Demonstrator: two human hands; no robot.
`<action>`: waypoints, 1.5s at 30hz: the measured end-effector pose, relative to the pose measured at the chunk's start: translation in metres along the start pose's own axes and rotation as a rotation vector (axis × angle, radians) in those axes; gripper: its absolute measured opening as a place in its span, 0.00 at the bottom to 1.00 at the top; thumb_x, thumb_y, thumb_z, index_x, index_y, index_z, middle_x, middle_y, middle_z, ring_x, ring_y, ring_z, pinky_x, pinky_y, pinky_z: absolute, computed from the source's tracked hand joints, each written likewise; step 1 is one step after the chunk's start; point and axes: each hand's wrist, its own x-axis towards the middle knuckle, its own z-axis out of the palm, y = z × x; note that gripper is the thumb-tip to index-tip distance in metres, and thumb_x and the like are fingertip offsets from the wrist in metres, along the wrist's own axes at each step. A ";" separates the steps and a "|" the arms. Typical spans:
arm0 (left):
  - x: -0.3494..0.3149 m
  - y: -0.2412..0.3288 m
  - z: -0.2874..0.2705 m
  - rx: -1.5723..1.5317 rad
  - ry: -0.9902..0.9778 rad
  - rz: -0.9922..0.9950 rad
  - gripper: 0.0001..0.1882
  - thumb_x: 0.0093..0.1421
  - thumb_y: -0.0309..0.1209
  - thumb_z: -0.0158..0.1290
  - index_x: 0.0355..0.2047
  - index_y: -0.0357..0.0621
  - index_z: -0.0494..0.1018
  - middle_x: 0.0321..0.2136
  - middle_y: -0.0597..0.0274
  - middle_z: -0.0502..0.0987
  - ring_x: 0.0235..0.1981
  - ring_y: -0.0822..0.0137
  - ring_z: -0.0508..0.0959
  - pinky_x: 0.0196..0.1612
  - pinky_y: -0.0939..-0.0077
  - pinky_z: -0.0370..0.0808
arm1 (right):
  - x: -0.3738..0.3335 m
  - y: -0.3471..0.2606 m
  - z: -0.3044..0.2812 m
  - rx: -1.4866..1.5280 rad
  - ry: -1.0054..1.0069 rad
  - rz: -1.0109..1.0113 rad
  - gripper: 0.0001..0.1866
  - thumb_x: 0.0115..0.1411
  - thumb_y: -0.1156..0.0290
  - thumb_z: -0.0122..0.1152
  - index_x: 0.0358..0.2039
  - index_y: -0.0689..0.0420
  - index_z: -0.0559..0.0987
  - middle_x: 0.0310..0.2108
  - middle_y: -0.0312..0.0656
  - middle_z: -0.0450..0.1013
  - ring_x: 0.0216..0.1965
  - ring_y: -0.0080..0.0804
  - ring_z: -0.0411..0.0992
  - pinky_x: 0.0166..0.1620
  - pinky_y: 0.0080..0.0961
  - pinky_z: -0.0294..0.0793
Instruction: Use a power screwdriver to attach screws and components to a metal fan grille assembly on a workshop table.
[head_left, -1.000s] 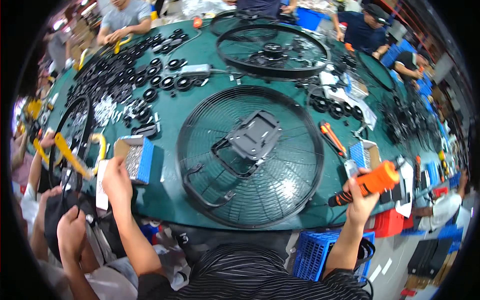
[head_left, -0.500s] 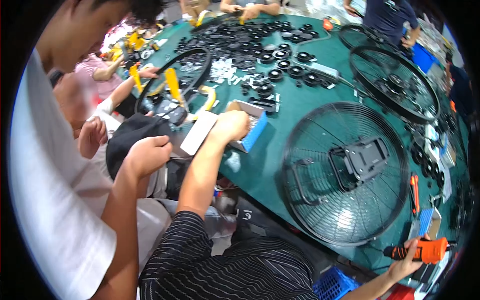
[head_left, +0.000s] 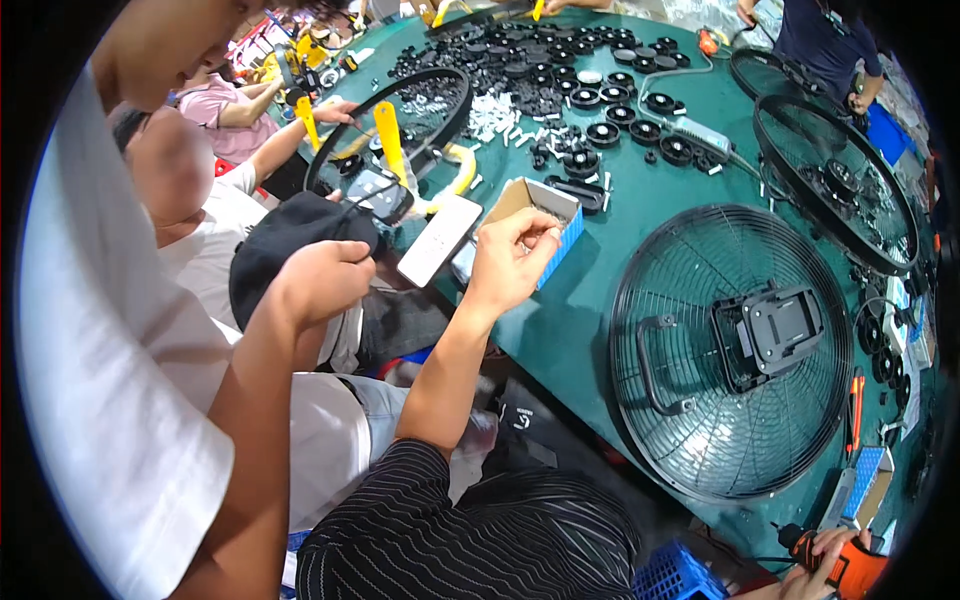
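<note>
My left hand [head_left: 508, 262] is raised over the near side of a blue-and-white cardboard box [head_left: 563, 246]. Its fingertips are pinched together; whatever is between them is too small to make out. Small metallic pieces lie inside that box. At the lower right edge, my right hand [head_left: 824, 560] is wrapped round an orange and black power screwdriver [head_left: 856, 573], partly cut off by the picture's rim. Between my hands a round black fan grille [head_left: 690, 440] lies on the green table, with a black bracket [head_left: 775, 335] at its middle and a curved handle [head_left: 652, 370] beside it.
A white-sleeved co-worker [head_left: 120, 400] stands close on my left, one hand [head_left: 325, 283] near my forearm. Black round parts [head_left: 602, 134] cover the table's far side. More fan rings [head_left: 840, 190] stand at right, above red-handled pliers [head_left: 855, 410] and another open box [head_left: 868, 485].
My left hand has come up out of the box, fingers now pinched. The power screwdriver in my right hand has dropped lower and turned, its tip now pointing left. The whole view has shifted slightly.
</note>
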 end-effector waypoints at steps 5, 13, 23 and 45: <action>-0.076 0.045 0.027 -0.492 -0.214 -0.166 0.06 0.63 0.21 0.54 0.39 0.33 0.78 0.32 0.60 0.81 0.28 0.77 0.77 0.31 0.83 0.74 | -0.010 -0.030 0.020 0.429 -0.013 0.041 0.12 0.61 0.69 0.53 0.43 0.59 0.68 0.23 0.33 0.58 0.20 0.23 0.56 0.27 0.22 0.57; -0.143 0.071 0.076 -1.002 -0.790 -0.347 0.08 0.63 0.19 0.54 0.42 0.33 0.77 0.37 0.52 0.82 0.32 0.70 0.81 0.32 0.80 0.78 | -0.024 -0.040 0.084 0.824 -0.236 0.114 0.22 0.61 0.70 0.56 0.56 0.58 0.69 0.25 0.33 0.62 0.22 0.23 0.62 0.32 0.23 0.63; -0.150 0.059 0.080 -1.191 -0.779 -0.577 0.06 0.63 0.18 0.53 0.40 0.37 0.75 0.37 0.53 0.80 0.31 0.69 0.81 0.28 0.82 0.75 | -0.032 -0.049 0.124 0.894 -0.167 0.128 0.20 0.62 0.70 0.58 0.54 0.60 0.71 0.24 0.31 0.62 0.22 0.21 0.62 0.33 0.22 0.65; -0.137 0.058 0.078 -0.636 -0.973 0.081 0.07 0.58 0.26 0.62 0.33 0.36 0.75 0.27 0.59 0.80 0.26 0.67 0.80 0.29 0.75 0.76 | -0.042 -0.044 0.131 0.780 -0.220 0.153 0.21 0.64 0.70 0.58 0.56 0.59 0.68 0.25 0.32 0.61 0.23 0.22 0.60 0.32 0.23 0.63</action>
